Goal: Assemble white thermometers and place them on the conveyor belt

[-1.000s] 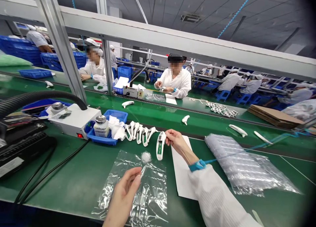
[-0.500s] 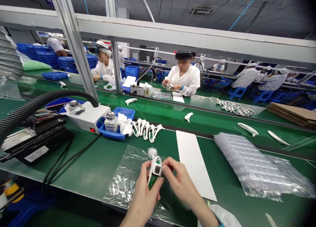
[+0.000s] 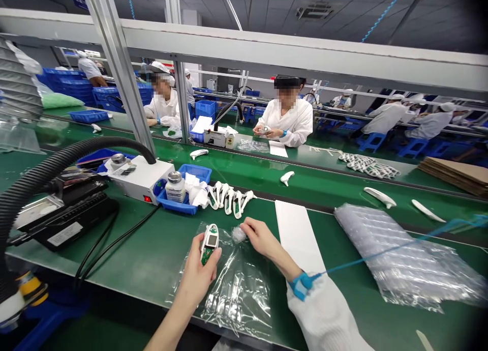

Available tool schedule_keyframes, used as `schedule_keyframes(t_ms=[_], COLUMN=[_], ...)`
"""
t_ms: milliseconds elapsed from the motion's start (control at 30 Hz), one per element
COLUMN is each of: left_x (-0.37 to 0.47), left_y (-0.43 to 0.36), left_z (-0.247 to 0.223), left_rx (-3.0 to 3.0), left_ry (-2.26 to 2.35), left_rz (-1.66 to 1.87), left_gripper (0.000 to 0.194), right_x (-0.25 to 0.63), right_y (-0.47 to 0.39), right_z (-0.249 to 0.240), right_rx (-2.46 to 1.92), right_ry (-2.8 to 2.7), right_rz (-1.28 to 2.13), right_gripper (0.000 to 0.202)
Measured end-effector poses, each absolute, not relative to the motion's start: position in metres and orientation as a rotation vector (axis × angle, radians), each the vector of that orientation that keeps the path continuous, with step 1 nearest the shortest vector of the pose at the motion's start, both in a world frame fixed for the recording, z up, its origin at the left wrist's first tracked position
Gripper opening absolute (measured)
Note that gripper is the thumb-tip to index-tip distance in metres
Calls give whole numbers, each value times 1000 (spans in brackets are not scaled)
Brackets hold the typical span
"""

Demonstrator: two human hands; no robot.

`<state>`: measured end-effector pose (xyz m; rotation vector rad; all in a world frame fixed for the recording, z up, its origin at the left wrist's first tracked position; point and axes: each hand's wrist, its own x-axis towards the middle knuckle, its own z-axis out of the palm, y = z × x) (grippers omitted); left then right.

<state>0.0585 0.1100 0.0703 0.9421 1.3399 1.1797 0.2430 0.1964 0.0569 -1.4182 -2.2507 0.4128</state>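
Observation:
My left hand (image 3: pixel 203 262) is closed around a white handheld thermometer-like device (image 3: pixel 211 241), held upright. Its small dark square screen and green circuit board show in the open shell. To the right of it, my right hand (image 3: pixel 259 235) reaches forward with fingers pinched at the edge of a small whitish, see-through clump (image 3: pixel 238 234); what the clump is made of is too small to tell. Beneath both hands a clear plastic bag (image 3: pixel 238 290) lies flat on the green bench. A blue wrist strap (image 3: pixel 302 286) with a cord circles my right wrist.
Several white device shells (image 3: pixel 229 201) stand in a row beside a blue tray (image 3: pixel 179 207) holding a bottle. A white paper strip (image 3: pixel 301 234) and a stack of clear bubble packaging (image 3: pixel 381 249) lie rightward. A white box (image 3: pixel 139 180) and black hose stand left. Co-workers sit across the conveyor.
My left hand has moved left with the device, away from my right hand. My right hand has left the device and moved forward to the whitish clump.

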Motion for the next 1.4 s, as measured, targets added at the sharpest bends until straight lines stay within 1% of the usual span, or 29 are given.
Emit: schedule_keyframes(t_ms=[67, 167, 300, 333, 500, 600, 800, 933, 1067, 1200, 1300, 1367, 1400], left_x=[51, 40, 33, 34, 42, 46, 49, 51, 53, 55, 55, 55, 55], left_y=[110, 107, 101, 100, 87, 78, 67, 64, 64, 64, 63, 61, 61], left_z=[69, 66, 64, 65, 75, 85, 93, 92, 93, 96, 101, 105, 107], left_rx=[919, 883, 835, 822, 758, 720, 647, 640, 663, 663, 643, 614, 602], left_ry=[1346, 1348, 1309, 1298, 1115, 1038, 997, 960, 936, 952, 943, 931, 925], left_rz=[1185, 1176, 1151, 1146, 1087, 1065, 1032, 1068, 1078, 1077, 1092, 1093, 1092], left_gripper=[49, 48, 49, 49, 45, 41, 52, 43, 38, 39, 42, 38, 32], right_x=[238, 238, 238, 236, 230, 232, 236, 234, 230, 227, 228, 229, 228], right_y=[205, 204, 195, 192, 179, 172, 161, 160, 160, 162, 163, 159, 155], right_z=[45, 42, 46, 46, 38, 36, 33, 32, 33, 34, 40, 49, 55], right_rx=[-1502, -1612, -1506, -1455, -1328, -1304, -1323, -1355, -1363, -1371, -1373, -1355, -1327], right_ry=[-2280, -2270, -2361, -2404, -2550, -2611, -2672, -2671, -2681, -2681, -2666, -2593, -2500], right_rz=[324, 181, 127, 129, 73, -1, -148, -198, -214, -184, -134, -41, 61], right_gripper=[30, 27, 14, 14, 17, 25, 41, 45, 46, 45, 35, 27, 23])
